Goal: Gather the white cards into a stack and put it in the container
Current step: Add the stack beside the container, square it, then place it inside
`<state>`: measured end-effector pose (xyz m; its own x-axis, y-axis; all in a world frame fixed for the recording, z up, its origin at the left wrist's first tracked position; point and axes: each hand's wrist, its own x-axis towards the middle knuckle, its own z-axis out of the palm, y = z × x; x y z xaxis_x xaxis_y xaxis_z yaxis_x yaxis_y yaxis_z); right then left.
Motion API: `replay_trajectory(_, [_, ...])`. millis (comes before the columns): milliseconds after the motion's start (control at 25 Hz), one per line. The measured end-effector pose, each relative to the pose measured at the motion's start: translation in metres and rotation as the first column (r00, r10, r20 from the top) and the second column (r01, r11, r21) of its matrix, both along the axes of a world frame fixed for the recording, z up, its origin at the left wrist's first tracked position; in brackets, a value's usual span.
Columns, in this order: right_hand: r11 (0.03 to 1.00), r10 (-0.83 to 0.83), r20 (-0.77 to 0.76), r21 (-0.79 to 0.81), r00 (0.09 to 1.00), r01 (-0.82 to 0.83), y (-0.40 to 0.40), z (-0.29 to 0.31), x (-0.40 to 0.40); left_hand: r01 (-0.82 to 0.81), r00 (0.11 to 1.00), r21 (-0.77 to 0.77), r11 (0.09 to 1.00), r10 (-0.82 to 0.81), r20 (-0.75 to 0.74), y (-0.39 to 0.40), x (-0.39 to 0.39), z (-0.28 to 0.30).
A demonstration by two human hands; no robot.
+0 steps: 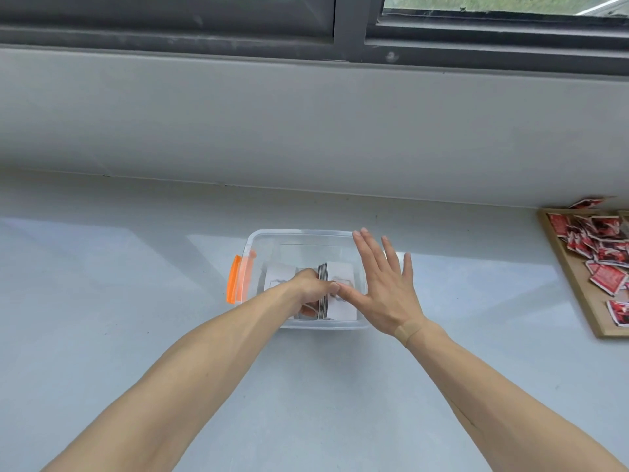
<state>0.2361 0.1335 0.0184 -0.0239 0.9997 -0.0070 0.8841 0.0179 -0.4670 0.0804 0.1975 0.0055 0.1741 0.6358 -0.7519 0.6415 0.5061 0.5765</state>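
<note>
The left hand (pixel 311 284) reaches down inside a clear, rectangular plastic container (pixel 299 235) with an orange latch handle (pixel 235 284) on its left end, and its fingers are closed around a stack of white cards (pixel 323 291) standing on edge, the dark-lined card edges showing just right of the knuckles. More white cards lie flat on the container floor on both sides of that grip, one to its left and one (pixel 343 306) to its right, each with a faint grey drawing on its face. The right hand (pixel 384 287) is spread flat with its fingers wide apart and holds nothing; it hovers over the right end of the container, its thumb tip close to the held stack, though whether they touch cannot be told. A tan plaster crosses the right wrist. Well to the right of both hands, a wooden tray (pixel 578 287) holds a loose heap of red cards (pixel 602 253) on the pale grey counter (pixel 102 301)
</note>
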Motion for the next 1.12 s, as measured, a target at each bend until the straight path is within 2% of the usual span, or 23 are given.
replay_trajectory(240, [1.0,-0.01,-0.023,-0.005,1.0,0.01,0.0,-0.001,-0.001,0.034,0.999,-0.001,0.999,-0.034,-0.015,-0.001,0.003,-0.003])
replay_trajectory(400, [1.0,-0.015,-0.041,-0.003,0.999,0.015,-0.001,-0.001,-0.001,0.279,0.944,0.103,0.955,-0.253,-0.211,-0.004,0.012,0.004])
replay_trajectory(520, [1.0,-0.019,-0.036,-0.007,0.999,0.019,-0.001,-0.002,-0.001,0.37,0.897,0.106,0.923,-0.326,-0.298,-0.006,0.017,0.007])
replay_trajectory(640, [1.0,-0.02,-0.033,-0.007,0.999,0.02,-0.001,-0.002,-0.001,0.341,0.894,0.13,0.931,-0.278,-0.352,-0.005,0.016,0.007])
replay_trajectory(960, [1.0,-0.023,-0.046,-0.011,0.999,0.022,-0.001,-0.003,-0.001,0.271,0.922,0.068,0.96,-0.239,-0.303,-0.004,0.018,0.005])
replay_trajectory(1120, [1.0,-0.023,-0.049,-0.006,0.999,0.023,0.0,-0.003,-0.001,0.322,0.899,0.075,0.944,-0.28,-0.337,-0.006,0.019,0.004])
